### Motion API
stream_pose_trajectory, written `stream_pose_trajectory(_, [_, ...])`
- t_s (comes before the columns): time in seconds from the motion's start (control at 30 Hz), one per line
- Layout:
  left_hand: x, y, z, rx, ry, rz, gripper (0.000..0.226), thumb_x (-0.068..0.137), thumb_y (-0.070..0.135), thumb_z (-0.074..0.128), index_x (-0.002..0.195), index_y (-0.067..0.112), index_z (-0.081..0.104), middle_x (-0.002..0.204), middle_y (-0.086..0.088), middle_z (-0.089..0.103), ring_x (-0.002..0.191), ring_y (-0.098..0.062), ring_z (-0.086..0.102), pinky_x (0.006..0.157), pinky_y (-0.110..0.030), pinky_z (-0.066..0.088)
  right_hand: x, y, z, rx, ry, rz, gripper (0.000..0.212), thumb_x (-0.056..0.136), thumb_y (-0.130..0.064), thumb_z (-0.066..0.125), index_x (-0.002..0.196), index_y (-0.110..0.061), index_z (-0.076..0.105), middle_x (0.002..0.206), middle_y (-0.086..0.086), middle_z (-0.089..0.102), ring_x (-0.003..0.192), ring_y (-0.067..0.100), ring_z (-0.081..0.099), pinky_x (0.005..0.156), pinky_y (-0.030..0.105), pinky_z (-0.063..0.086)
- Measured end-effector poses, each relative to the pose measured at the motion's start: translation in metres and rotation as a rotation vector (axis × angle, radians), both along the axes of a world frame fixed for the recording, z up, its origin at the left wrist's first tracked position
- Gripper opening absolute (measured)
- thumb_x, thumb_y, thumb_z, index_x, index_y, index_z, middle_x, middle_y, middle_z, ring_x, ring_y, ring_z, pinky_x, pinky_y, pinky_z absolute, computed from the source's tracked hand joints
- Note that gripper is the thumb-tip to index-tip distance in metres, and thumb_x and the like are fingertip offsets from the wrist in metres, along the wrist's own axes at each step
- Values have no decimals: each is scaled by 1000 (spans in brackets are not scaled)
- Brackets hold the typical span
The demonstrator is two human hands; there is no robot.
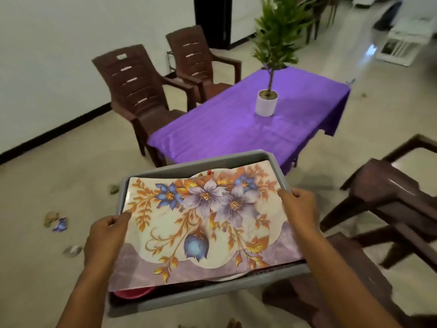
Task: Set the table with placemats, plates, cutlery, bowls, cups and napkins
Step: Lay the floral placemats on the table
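Observation:
I carry a grey plastic bin (196,295) in front of me. A floral placemat (203,221) with purple and blue flowers lies across its top and hides most of the contents. My left hand (105,242) grips the bin's left edge with the thumb on the placemat. My right hand (299,209) grips the right edge. A red bowl rim (134,292) and a white plate edge (224,278) peek out under the mat. Ahead stands the table with a purple cloth (236,129).
A potted green plant (267,100) stands on the table. Two brown plastic chairs (139,91) sit at its left side, more brown chairs (387,197) at my right. Scraps of litter (59,223) lie on the tiled floor at left.

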State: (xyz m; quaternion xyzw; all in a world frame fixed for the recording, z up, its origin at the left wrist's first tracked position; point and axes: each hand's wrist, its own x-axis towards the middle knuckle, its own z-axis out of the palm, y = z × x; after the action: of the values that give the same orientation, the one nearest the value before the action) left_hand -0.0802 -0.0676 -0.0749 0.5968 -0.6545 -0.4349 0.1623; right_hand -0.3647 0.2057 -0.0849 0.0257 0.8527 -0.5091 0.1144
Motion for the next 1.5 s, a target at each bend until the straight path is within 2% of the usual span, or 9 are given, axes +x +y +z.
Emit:
stream_pose_trajectory(0.17, [-72, 21, 3, 4, 8, -171, 35, 95, 51, 64, 83, 19, 75, 82, -3, 77, 80, -32, 73, 85, -56, 60, -23, 67, 3, -10, -19, -189, 24, 92, -32, 69, 80, -11, 72, 77, 6, 74, 70, 25, 71, 55, 29, 46])
stream_pose_trajectory(0.37, [-156, 39, 0, 7, 19, -416, 47, 74, 63, 62, 76, 19, 77, 75, 0, 77, 80, -33, 73, 85, -55, 59, -27, 137, -8, -6, -72, -430, 23, 95, -37, 70, 88, -16, 67, 87, 4, 73, 75, 21, 71, 59, 29, 49])
stream_pose_trajectory(0.53, [-227, 60, -2, 22, 32, -621, 58, 70, 66, 58, 75, 11, 75, 71, -5, 75, 79, -37, 72, 81, -49, 56, -22, 180, -15, 29, -81, -637, 26, 95, -40, 71, 90, -15, 68, 87, 6, 72, 75, 23, 71, 60, 28, 47])
stream_pose_trajectory(0.83, [-330, 108, -1, 40, 7, -953, 52, 69, 70, 61, 69, 21, 76, 67, -2, 74, 73, -35, 69, 70, -44, 51, -6, 234, -20, 48, -92, -944, 26, 94, -34, 71, 80, -12, 69, 77, 7, 71, 70, 28, 71, 57, 31, 48])
stream_pose_trajectory(0.93, [-355, 127, -6, 50, -21, -1039, 50, 71, 68, 61, 72, 21, 77, 68, 1, 76, 74, -31, 73, 77, -52, 59, -1, 251, -26, 52, -112, -996, 22, 93, -33, 72, 84, -12, 70, 78, 7, 72, 71, 26, 71, 57, 34, 51])
stream_pose_trajectory(1.07, [-381, 160, -17, 54, -35, -1125, 36, 94, 50, 70, 80, 18, 78, 70, 2, 77, 75, -29, 76, 80, -56, 62, 2, 279, -39, 53, -144, -1039, 18, 92, -31, 74, 86, -15, 70, 82, 5, 72, 74, 25, 71, 72, 44, 61])
stream_pose_trajectory(1.17, [-399, 185, -37, 59, -66, -1165, 33, 91, 52, 70, 82, 21, 77, 72, 3, 77, 77, -28, 77, 80, -58, 62, -2, 308, -54, 49, -194, -1056, 17, 92, -30, 74, 86, -15, 70, 82, 5, 72, 75, 25, 71, 74, 47, 62])
stream_pose_trajectory(1.37, [-423, 244, -74, 99, -157, -1196, 26, 97, 40, 70, 83, 18, 77, 73, 2, 78, 75, -25, 77, 81, -55, 61, -14, 369, -93, 31, -304, -1035, 17, 92, -28, 75, 89, -12, 70, 86, 6, 73, 76, 24, 71, 62, 37, 55])
stream_pose_trajectory(1.5, [-440, 277, -107, 161, -208, -1216, 24, 95, 37, 73, 86, 16, 77, 76, 1, 79, 78, -26, 77, 85, -59, 60, -31, 405, -126, 24, -410, -1016, 17, 89, -30, 77, 94, -15, 70, 89, 4, 74, 78, 23, 73, 64, 36, 57])
